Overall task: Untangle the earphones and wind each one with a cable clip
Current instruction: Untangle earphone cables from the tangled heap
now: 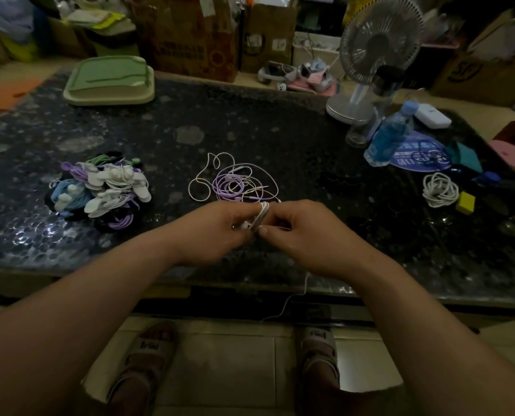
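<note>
Left hand (217, 231) and right hand (304, 234) pinch white earphone (261, 214).

Fingers of the left hand (217, 226) and right hand (304, 232) hide most of the white earphone cable (262, 212); its turns cannot be counted. The top edge crops the fan (380, 40). The pile of earphones (100, 187) is too blurred to count.

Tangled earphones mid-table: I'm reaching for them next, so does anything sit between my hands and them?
Nothing visible does. The tangled earphones lie on the table just beyond the left hand and right hand. Both hands, though, hold a white coiled earphone.
</note>
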Motion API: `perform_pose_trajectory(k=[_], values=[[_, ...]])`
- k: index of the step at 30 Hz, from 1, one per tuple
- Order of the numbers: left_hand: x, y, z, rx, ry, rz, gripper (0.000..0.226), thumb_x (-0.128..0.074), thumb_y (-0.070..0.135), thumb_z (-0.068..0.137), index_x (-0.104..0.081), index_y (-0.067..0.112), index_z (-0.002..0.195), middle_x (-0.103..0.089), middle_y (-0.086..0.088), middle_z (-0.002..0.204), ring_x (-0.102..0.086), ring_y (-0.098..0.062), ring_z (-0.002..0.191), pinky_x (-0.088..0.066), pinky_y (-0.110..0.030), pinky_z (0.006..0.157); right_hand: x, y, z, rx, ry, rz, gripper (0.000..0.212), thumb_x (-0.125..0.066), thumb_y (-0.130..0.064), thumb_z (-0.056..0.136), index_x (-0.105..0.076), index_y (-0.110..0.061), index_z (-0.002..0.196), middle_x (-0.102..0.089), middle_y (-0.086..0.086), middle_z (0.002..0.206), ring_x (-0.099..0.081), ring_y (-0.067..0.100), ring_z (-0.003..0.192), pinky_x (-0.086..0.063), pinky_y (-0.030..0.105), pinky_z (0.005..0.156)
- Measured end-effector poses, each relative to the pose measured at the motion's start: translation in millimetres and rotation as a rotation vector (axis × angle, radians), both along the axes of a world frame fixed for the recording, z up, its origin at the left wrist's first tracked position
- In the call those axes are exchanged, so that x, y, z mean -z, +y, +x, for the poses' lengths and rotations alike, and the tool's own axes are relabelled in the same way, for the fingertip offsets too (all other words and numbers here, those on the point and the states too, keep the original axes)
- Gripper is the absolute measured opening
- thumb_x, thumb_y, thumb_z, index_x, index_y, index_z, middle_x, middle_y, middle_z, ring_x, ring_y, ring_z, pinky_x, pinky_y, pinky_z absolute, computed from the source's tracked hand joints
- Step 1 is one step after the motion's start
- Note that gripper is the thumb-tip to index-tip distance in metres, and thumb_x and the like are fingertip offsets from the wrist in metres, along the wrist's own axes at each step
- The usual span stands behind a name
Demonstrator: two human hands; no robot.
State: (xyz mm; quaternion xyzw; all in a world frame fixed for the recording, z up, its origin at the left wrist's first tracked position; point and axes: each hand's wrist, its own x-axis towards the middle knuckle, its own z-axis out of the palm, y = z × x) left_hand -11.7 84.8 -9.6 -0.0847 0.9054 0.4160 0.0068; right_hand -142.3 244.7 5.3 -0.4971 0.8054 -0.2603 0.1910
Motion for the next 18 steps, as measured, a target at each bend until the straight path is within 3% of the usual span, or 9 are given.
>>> perform_pose_trajectory(k=[2, 4, 6, 8, 11, 15, 18], values=[[3, 3, 1, 0.049, -0.038, -0.028, 0.028, -0.058, 0.014, 0.105, -0.066, 0.034, 0.123, -0.072, 0.018, 0.109, -0.066, 0.003, 0.1, -0.053, -0.03, 0.088, 0, -1, 0, 0.012, -0.007, -0.028, 0.012, -0.069, -0.029, 0.096, -0.075, -0.025, 0.086, -0.07, -0.009, 0.076, -0.064, 0.002, 0.072, -0.051, 0.025, 0.066], [5, 4, -1, 0.07, -0.055, 0.003, 0.024, -0.055, 0.015, 0.106, -0.064, 0.028, 0.124, -0.072, 0.011, 0.105, -0.069, -0.009, 0.093, -0.057, -0.04, 0.085, 2, -1, -2, 0.041, -0.026, -0.056, 0.012, -0.071, -0.029, 0.095, -0.074, -0.025, 0.085, -0.071, -0.008, 0.077, -0.065, 0.003, 0.073, -0.053, 0.027, 0.068], [3, 6, -3, 0.05, -0.067, 0.066, 0.025, -0.055, 0.013, 0.105, -0.062, 0.026, 0.126, -0.068, 0.012, 0.083, -0.062, -0.009, 0.065, -0.056, -0.035, 0.064, 3, 0, -6, 0.09, -0.027, -0.108, 0.011, -0.073, -0.029, 0.094, -0.073, -0.025, 0.084, -0.072, -0.008, 0.078, -0.066, 0.003, 0.073, -0.053, 0.027, 0.068], [1, 8, -5, 0.043, -0.076, 0.125, 0.029, -0.056, 0.011, 0.104, -0.061, 0.025, 0.129, -0.061, 0.014, 0.067, -0.053, -0.006, 0.053, -0.049, -0.03, 0.055, 2, 0, -10, 0.138, -0.024, -0.158, 0.011, -0.077, -0.029, 0.091, -0.071, -0.026, 0.082, -0.071, -0.009, 0.078, -0.065, 0.003, 0.074, -0.053, 0.025, 0.066], [-4, 8, -4, 0.049, -0.089, 0.272, 0.032, -0.047, 0.02, 0.104, -0.06, 0.021, 0.133, -0.06, 0.004, 0.06, -0.05, -0.017, 0.05, -0.041, -0.032, 0.056, -1, 1, -14, 0.152, -0.06, -0.18, 0.011, -0.08, -0.028, 0.09, -0.071, -0.024, 0.084, -0.071, -0.007, 0.078, -0.066, 0.004, 0.073, -0.053, 0.025, 0.065], [-3, 8, 0, 0.094, -0.093, 0.335, 0.033, -0.038, 0.023, 0.111, -0.055, 0.022, 0.138, -0.054, 0.0, 0.051, -0.045, -0.022, 0.048, -0.038, -0.037, 0.061, -4, 4, -16, 0.132, -0.133, -0.173, 0.012, -0.08, -0.027, 0.091, -0.072, -0.019, 0.087, -0.071, -0.004, 0.076, -0.06, -0.002, 0.064, -0.047, 0.015, 0.058], [-3, 7, -1, 0.134, -0.083, 0.325, 0.03, -0.041, 0.02, 0.113, -0.053, 0.025, 0.14, -0.055, 0.006, 0.057, -0.046, -0.018, 0.05, -0.04, -0.039, 0.061, -7, 7, -18, 0.126, -0.194, -0.188, 0.01, -0.08, -0.027, 0.091, -0.073, -0.019, 0.089, -0.074, -0.001, 0.082, -0.067, 0.006, 0.072, -0.055, 0.024, 0.067]])
